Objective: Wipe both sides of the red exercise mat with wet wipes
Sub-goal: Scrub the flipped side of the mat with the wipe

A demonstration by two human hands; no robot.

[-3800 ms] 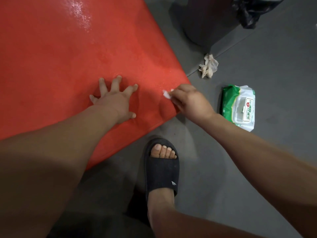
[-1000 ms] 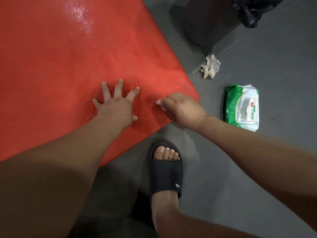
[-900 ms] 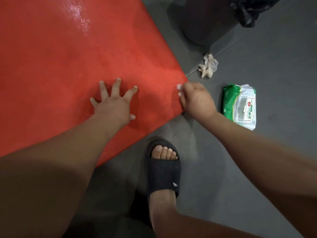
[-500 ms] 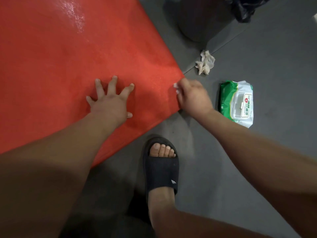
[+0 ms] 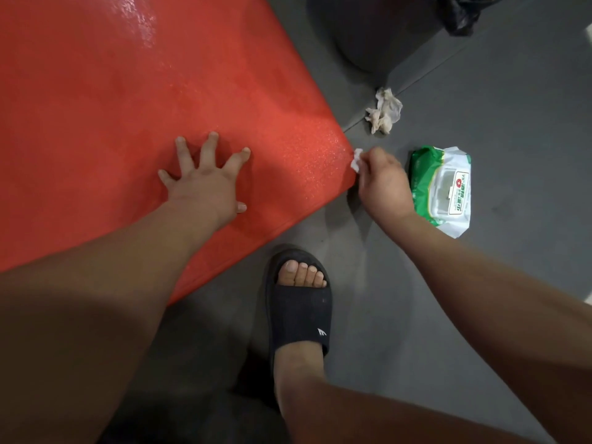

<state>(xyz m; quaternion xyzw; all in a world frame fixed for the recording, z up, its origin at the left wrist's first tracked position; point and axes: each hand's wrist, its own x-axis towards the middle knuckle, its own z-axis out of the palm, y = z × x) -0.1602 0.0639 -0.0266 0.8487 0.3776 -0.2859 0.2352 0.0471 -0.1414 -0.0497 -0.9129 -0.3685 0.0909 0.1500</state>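
Observation:
The red exercise mat point(image 5: 128, 100) lies flat on the grey floor and fills the upper left; its surface glistens wet near the top. My left hand point(image 5: 205, 181) presses on it with fingers spread, near the mat's right corner. My right hand point(image 5: 382, 184) grips a small white wet wipe point(image 5: 356, 159) just off that corner, the wipe touching the mat's tip. The green and white wet wipe pack point(image 5: 443, 190) lies on the floor right behind my right hand.
A crumpled used wipe point(image 5: 384, 111) lies on the floor beyond the corner. A dark bin point(image 5: 368, 30) with a black bag point(image 5: 461, 14) stands at the top right. My foot in a black slipper point(image 5: 299, 302) stands just below the mat's edge.
My right hand has swept the wipe from on the mat rightward to its corner and just past the edge. My left hand has stayed pressed on the mat.

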